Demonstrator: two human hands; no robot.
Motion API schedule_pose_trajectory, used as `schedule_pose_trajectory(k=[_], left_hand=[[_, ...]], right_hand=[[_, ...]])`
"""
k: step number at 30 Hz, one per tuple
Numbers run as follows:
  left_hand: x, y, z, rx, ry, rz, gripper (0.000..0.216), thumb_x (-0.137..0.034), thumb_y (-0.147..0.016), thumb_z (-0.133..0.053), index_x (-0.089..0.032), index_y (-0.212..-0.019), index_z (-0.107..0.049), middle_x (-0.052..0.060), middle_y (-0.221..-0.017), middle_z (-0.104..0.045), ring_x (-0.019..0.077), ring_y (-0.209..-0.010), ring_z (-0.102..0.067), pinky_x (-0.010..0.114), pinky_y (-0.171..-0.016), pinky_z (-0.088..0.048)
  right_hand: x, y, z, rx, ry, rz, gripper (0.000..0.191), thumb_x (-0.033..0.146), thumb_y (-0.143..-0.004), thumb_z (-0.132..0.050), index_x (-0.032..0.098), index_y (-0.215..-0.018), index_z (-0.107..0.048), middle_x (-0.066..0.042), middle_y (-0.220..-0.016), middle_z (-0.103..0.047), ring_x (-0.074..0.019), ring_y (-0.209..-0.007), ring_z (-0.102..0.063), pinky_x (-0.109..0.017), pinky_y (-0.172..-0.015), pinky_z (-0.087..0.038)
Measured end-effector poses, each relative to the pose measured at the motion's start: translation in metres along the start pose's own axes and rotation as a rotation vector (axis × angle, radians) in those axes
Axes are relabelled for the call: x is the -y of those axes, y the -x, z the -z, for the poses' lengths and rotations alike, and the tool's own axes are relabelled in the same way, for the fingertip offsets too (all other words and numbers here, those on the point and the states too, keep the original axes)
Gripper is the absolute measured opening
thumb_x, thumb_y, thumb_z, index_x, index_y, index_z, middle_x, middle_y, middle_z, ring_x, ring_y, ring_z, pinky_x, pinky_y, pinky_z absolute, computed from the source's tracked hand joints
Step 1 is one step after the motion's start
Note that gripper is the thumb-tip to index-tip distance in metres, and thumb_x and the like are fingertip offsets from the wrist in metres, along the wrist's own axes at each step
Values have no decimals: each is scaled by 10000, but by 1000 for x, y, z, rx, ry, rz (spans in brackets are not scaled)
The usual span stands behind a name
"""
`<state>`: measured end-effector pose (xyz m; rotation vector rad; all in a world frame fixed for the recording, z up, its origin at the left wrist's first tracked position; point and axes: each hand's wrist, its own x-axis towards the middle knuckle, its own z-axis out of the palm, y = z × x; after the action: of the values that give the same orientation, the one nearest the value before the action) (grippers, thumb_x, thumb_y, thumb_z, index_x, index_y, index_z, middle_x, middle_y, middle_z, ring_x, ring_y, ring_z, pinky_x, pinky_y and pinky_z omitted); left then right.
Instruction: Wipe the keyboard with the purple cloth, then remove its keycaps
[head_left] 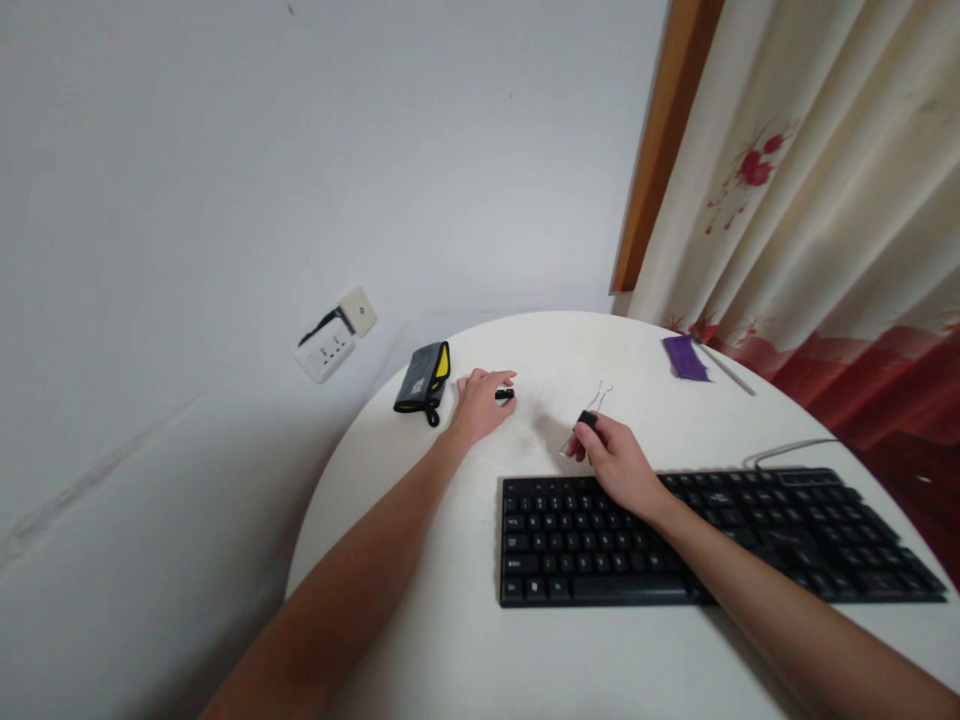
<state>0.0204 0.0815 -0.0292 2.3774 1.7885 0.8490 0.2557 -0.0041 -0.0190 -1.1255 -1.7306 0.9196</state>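
Observation:
My left hand (481, 403) rests on the white round table (450, 620), its fingers curled round a small black object (505, 394) at the fingertips. My right hand (615, 462) lies over the top edge of a black keyboard (705, 540) and pinches a black binder clip (589, 417), whose wire handles stick up and away from me. A grey and yellow pouch (424, 378) with a black cord lies just left of my left hand.
A purple cloth (685, 357) and a thin rod (726, 369) lie at the table's far right. The keyboard's cable (787, 448) runs off right. A wall socket (330, 345) sits on the white wall. A flowered curtain (810, 200) hangs right.

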Motion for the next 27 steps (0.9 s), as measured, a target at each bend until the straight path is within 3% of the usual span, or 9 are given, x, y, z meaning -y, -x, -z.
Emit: schedule_pose_trajectory(k=[3,7,10,14,16,19,22,27], left_hand=[[-2,0,4,-20,29,8,432,-254,-799,-678,-285,-1227,-628,29,-1138,-723,289,-1117,-536,452,-973,-331],[6,2,12,-241,126,54,372,-101,-826,-509,-234,-1150,-635,31,-1067,-728,239,-1038,-589,414,-974,-386],[17,6,19,-411,180,112,431,-10,-753,-412,-206,-1072,-625,33,-982,-718,212,-949,-608,365,-915,-450],[24,9,26,-476,169,144,442,0,-729,-391,-206,-1055,-606,42,-991,-703,212,-959,-601,350,-900,-472],[24,11,27,-463,147,138,428,-13,-745,-416,-209,-1079,-596,45,-1026,-698,216,-986,-591,357,-926,-462],[20,13,23,-349,54,120,396,-135,-783,-565,-226,-1168,-578,53,-1160,-662,254,-1091,-557,402,-988,-421],[15,16,16,-232,-75,109,575,-273,-744,-703,-252,-1294,-537,81,-1288,-585,315,-1213,-484,442,-1006,-388],[13,18,12,-167,-175,122,687,-323,-748,-722,-277,-1388,-475,108,-1344,-529,342,-1248,-450,458,-995,-375]], right_hand=[[0,0,0,-4,5,6,387,410,-992,-429,188,-738,-618,-38,-701,-660,-172,-672,-612,-296,-672,-472],[-1,0,0,-7,-1,5,386,406,-994,-426,185,-748,-625,-40,-713,-664,-171,-680,-616,-294,-676,-471],[-2,0,1,-8,-2,-3,386,398,-994,-426,183,-743,-625,-34,-699,-654,-168,-673,-612,-291,-671,-466],[-2,0,0,-15,-18,2,384,392,-994,-425,182,-738,-620,-33,-700,-655,-167,-677,-613,-290,-682,-468],[-2,0,0,-20,-24,9,387,393,-994,-423,181,-735,-618,-34,-699,-655,-167,-677,-613,-291,-686,-470],[-1,0,0,-28,-23,17,387,387,-994,-419,183,-732,-616,-33,-696,-656,-167,-672,-612,-289,-678,-467],[-1,0,-1,-32,-17,24,378,381,-992,-426,186,-727,-612,-32,-697,-659,-168,-673,-612,-288,-675,-465],[-5,1,-2,-24,-21,28,395,412,-993,-422,187,-740,-626,-40,-709,-670,-175,-683,-620,-296,-687,-474]])
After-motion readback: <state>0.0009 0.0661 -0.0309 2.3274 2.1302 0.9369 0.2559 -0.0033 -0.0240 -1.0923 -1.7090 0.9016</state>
